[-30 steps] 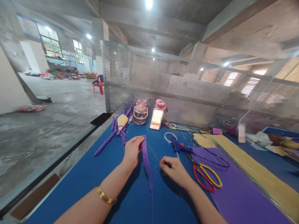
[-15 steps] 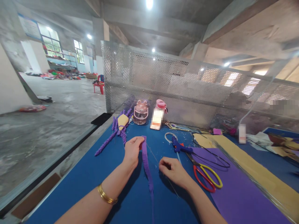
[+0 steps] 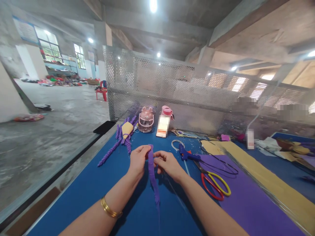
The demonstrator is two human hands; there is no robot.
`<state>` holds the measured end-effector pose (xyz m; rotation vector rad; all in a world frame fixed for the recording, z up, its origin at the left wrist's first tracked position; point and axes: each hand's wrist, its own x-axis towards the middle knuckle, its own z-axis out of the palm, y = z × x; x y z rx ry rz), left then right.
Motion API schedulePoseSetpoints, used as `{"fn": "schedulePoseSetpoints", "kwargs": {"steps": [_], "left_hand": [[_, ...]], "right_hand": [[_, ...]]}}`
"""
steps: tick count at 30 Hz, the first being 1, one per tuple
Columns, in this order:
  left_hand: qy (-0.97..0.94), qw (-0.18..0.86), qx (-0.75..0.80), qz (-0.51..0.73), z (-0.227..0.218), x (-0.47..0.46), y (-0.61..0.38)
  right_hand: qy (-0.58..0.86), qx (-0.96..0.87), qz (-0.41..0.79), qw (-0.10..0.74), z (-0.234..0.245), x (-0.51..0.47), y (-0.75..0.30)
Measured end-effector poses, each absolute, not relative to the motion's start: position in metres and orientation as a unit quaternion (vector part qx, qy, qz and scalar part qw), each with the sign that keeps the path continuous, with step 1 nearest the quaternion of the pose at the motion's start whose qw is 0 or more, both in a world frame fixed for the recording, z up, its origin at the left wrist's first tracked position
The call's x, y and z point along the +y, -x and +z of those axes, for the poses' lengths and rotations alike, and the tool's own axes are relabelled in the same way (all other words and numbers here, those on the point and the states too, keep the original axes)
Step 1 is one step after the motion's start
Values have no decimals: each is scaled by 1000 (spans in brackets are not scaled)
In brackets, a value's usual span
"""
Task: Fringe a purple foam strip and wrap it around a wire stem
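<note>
A narrow purple strip (image 3: 152,177) with gathered, ruffled edges hangs down in front of me over the blue table. My left hand (image 3: 138,161) is closed and pinches its top end between thumb and fingers. Close against the strip's right side, my right hand (image 3: 167,164) has its fingers bent together on a thin, pale thread (image 3: 174,187). The thread trails from below this hand toward the table's near side. Where exactly the fingertips grip it is hard to see.
Purple braided stems with a yellow wrap (image 3: 127,130) lie at the back left. A blue glue gun (image 3: 188,154), red-and-yellow scissors (image 3: 214,185) and a purple sheet (image 3: 242,196) are on the right. A pink bottle (image 3: 146,122) and a lit phone (image 3: 162,127) stand before the perforated panel (image 3: 157,82).
My right hand has moved left and up to the strip, beside my left hand. My left hand keeps its pinch on the strip's top. The view has shifted slightly.
</note>
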<state>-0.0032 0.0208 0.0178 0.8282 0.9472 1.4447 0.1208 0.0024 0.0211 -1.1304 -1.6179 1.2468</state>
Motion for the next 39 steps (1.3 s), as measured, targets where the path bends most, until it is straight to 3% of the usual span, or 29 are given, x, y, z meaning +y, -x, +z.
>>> {"fn": "schedulePoseSetpoints", "kwargs": {"steps": [6, 14, 39], "left_hand": [[-353, 549, 388, 650, 15, 26, 4], [-331, 588, 367, 640, 16, 23, 2], [-364, 619, 338, 609, 14, 25, 3]], "right_hand": [[443, -617, 473, 446, 23, 12, -119], [418, -623, 427, 504, 23, 10, -117], [403, -662, 368, 513, 20, 7, -119]]}}
